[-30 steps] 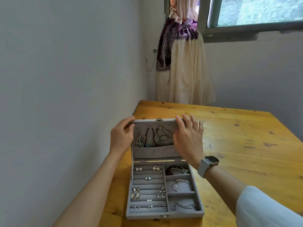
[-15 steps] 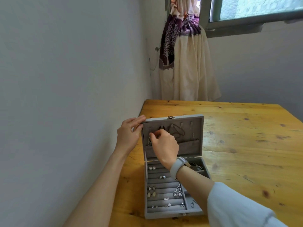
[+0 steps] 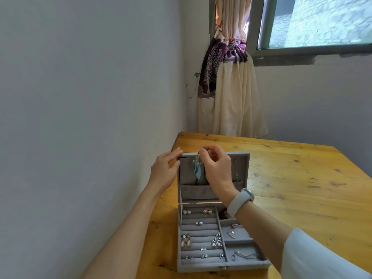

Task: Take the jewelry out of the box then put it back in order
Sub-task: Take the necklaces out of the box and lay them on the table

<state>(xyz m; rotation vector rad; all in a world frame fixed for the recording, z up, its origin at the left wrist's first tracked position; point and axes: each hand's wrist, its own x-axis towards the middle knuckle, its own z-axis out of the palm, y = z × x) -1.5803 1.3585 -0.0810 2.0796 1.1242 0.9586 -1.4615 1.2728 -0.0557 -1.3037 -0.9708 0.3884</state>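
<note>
A grey velvet jewelry box (image 3: 201, 267) stands open on the wooden table, its lid (image 3: 241, 164) upright. My right hand (image 3: 216, 168) is pinched on a teal feather pendant (image 3: 196, 168), lifted in front of the lid's top edge. My left hand (image 3: 164, 172) rests against the lid's left edge, fingers spread. The tray's ring rows hold several earrings and rings (image 3: 201, 223). The right compartments hold bracelets and a chain (image 3: 239, 255); my right forearm hides part of them.
The wooden table (image 3: 302, 188) stretches to the right of the box. A grey wall runs close along the left. A tied cream and purple curtain (image 3: 227, 77) hangs behind the table's far edge, under a window.
My right hand moved from the lid's right side to its left inner panel, took hold of the feather pendant and lifted it up. My left hand stayed at the lid's edge.
</note>
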